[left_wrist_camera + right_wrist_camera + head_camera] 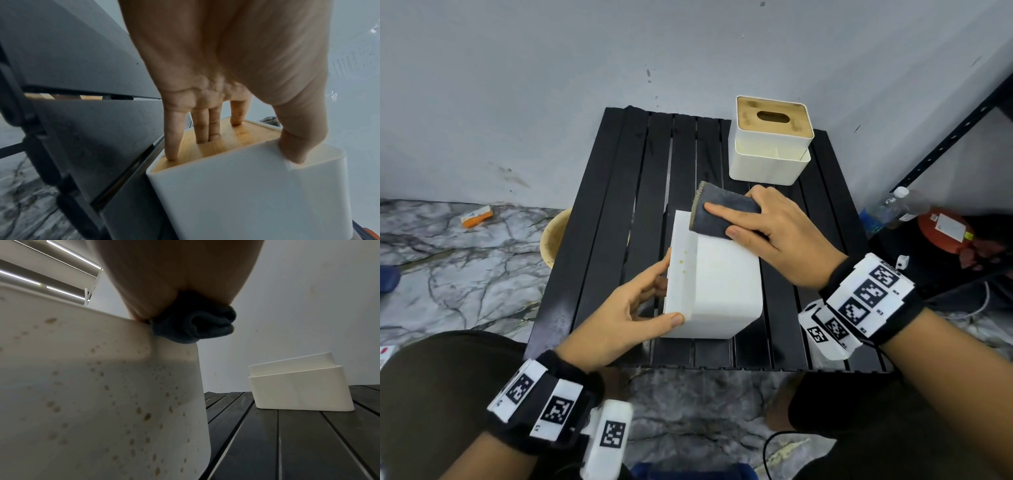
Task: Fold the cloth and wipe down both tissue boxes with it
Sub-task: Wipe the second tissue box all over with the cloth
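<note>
The near tissue box (717, 284), white and speckled with brown spots, lies on its side on the counter (613, 212), wooden lid facing left, long axis near-to-far. The left hand (626, 308) grips its lid end; the right hand (774, 236) presses the folded dark cloth (717, 214) on its far top edge.

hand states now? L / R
Left hand: grips the near tissue box, thumb on its upper face, fingers on the wooden lid.
Right hand: holds the folded cloth, pressing it on that box.

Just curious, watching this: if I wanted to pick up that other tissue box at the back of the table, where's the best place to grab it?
Take the tissue box at the back from above, fingers and thumb on its two opposite white side walls, probably on the wider lower part. It stands upright, apart from other things. Its wooden lid might lift off, so I'd avoid gripping by that.
</note>
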